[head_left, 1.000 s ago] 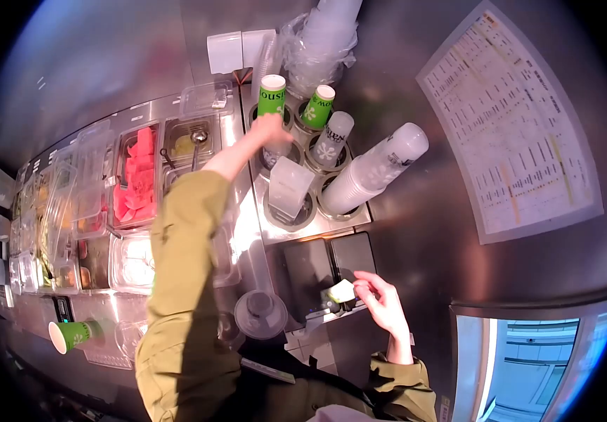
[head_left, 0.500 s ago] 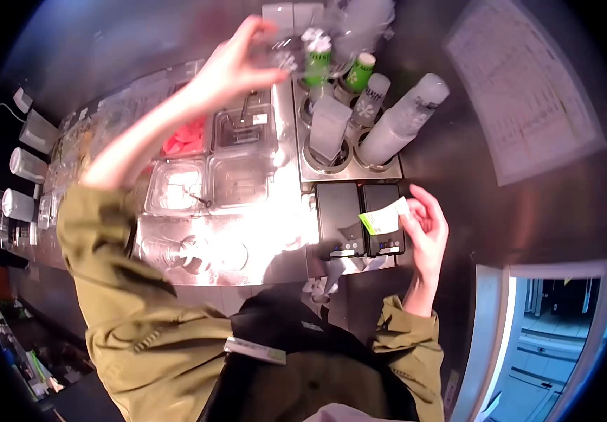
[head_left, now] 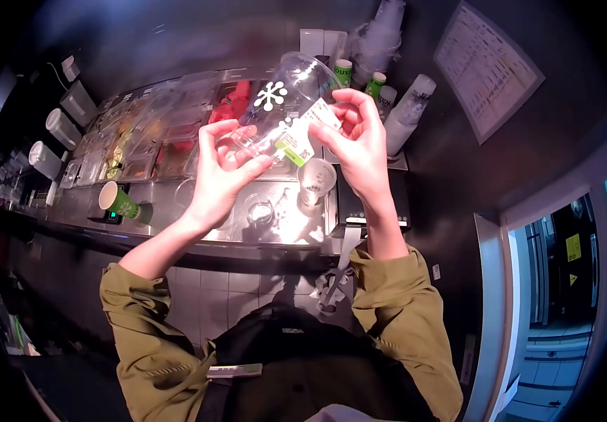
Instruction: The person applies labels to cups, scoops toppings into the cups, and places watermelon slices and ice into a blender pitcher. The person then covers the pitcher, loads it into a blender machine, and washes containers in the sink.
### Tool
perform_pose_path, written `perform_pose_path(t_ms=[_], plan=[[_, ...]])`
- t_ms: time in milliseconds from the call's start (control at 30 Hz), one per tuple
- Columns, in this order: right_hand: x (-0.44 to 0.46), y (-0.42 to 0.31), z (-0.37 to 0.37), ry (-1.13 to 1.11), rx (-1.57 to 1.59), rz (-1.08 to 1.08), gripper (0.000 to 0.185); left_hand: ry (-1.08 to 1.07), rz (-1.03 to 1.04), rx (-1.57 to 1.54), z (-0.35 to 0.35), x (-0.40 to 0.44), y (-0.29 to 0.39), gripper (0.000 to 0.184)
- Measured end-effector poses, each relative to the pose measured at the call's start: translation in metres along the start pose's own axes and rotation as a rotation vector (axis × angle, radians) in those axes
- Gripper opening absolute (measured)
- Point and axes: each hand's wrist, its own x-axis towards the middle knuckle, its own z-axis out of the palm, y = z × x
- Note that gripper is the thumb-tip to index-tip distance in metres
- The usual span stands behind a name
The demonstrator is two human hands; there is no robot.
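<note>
A clear plastic cup with a white flower-like print is held up tilted over the counter. My left hand grips its lower end between curled fingers and thumb. Pinched in my right hand is a white label with a green edge and printed code, lying against the cup's side. Whether all of the label is stuck down cannot be made out. Just below my hands a whitish cup stands on the counter.
A green paper cup stands on the left of the steel counter. Food containers line the back left. Stacked cups rise at the right, beside a black label printer. A printed sheet hangs on the wall.
My left hand has come down from the cup stacks with the clear cup. My right hand has risen and brought the label to it. The view has shifted, showing the green paper cup.
</note>
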Motion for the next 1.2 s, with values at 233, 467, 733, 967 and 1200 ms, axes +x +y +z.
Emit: perform_pose_path(t_ms=[233, 467, 733, 967, 1200], plan=[[0.023, -0.011, 0.044, 0.330, -1.217, -0.582, 0.097, 0.152, 0.163, -0.118, 0.003, 0.000, -0.006, 0.049], [0.087, 0.038, 0.050, -0.279, 0.044, 0.227, 0.075, -0.314, -0.163, 0.034, -0.093, 0.055, -0.001, 0.074], [0.163, 0.166, 0.075, -0.678, -0.490, 0.274, 0.054, 0.091, -0.224, 0.008, -0.198, 0.150, -0.045, 0.063], [0.068, 0.345, -0.031, -1.268, -1.544, 0.119, 0.033, 0.119, -0.443, -0.082, -0.256, 0.162, -0.080, 0.069], [0.090, 0.334, -0.029, -1.393, -1.468, 0.217, 0.030, 0.209, -0.542, -0.090, -0.275, 0.172, -0.111, 0.062]])
